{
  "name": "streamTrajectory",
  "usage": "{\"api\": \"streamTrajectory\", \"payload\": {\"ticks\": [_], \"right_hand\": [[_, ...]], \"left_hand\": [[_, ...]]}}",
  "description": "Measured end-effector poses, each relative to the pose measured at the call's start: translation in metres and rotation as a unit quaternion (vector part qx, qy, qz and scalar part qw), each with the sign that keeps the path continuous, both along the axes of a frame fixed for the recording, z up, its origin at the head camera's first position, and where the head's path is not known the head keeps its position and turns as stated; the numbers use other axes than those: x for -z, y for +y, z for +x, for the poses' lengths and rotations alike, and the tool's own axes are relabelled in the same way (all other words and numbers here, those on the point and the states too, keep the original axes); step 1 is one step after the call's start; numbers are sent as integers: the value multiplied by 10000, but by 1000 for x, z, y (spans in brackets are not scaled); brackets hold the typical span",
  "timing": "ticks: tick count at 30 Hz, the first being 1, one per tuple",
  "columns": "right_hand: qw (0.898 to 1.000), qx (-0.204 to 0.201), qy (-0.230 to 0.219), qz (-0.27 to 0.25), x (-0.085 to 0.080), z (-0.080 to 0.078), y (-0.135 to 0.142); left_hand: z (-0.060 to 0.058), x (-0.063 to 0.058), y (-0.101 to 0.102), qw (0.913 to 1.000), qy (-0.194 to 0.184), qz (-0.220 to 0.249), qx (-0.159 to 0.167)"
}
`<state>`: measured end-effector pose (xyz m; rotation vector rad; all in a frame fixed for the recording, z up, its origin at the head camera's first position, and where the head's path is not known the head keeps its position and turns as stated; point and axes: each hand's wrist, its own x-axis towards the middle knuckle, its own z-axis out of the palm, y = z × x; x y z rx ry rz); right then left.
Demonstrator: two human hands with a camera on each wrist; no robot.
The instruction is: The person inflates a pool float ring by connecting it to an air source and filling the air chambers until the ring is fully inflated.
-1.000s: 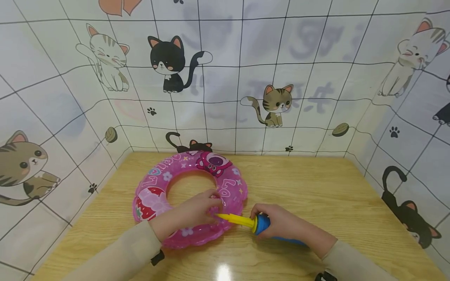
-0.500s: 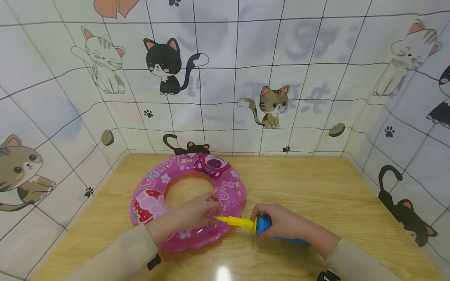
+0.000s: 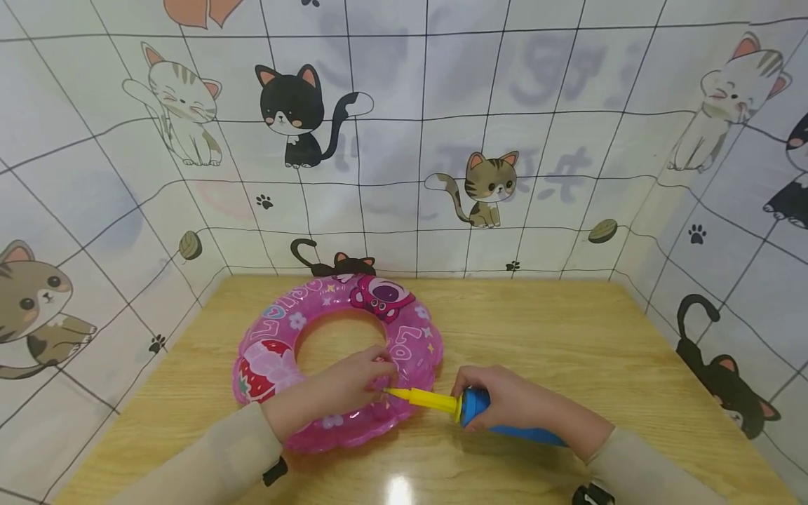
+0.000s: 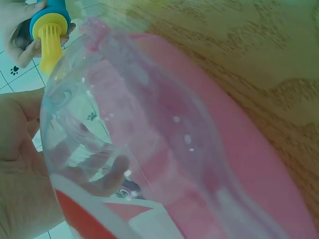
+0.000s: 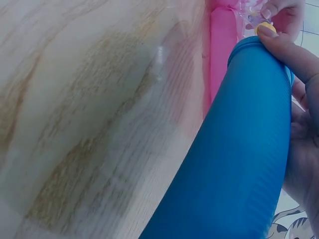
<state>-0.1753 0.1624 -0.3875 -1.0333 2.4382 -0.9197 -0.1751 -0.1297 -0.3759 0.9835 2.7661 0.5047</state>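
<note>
A pink inflatable swim ring [image 3: 413, 340] with printed strawberries and a cartoon bear lies on the table. My left hand [image 3: 350, 382] reaches over its near side and pinches the clear plastic around the valve, as the right wrist view shows at its upper edge. From the right, my right hand [image 3: 505, 401] grips a blue hand pump [image 5: 239, 124] near its front collar, thumb along the top. The pump's yellow nozzle [image 3: 432, 400] points left, its tip right at the left fingertips. Through the ring's clear film [image 4: 75, 129] the left fingers show in the left wrist view.
The wood-grain table [image 3: 536, 330] extends behind and right of the pump. White gridded sheeting [image 3: 404, 140] with cartoon cats closes off the back and both sides. Dark straps [image 3: 274, 471] circle the wrists over the beige sleeves.
The head view has shifted slightly. A little more of the pump's blue body shows behind my right hand. Both hands keep their holds, and the nozzle tip stays by the left fingertips.
</note>
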Motion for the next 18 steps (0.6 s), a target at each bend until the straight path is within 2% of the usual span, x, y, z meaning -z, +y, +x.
{"api": "streamTrajectory", "payload": {"ticks": [11,14,18], "right_hand": [[9985,185,506,99,4,3,-1],[9964,407,731,169,4,4,4],[9942,710,804,89,0,5,16]], "left_hand": [[-1,-3,3,9998,-30,-127,-123],[-3,-1,-1,9993,177,-231,-248],[-7,0,-9,9985,322,-320,-316]]}}
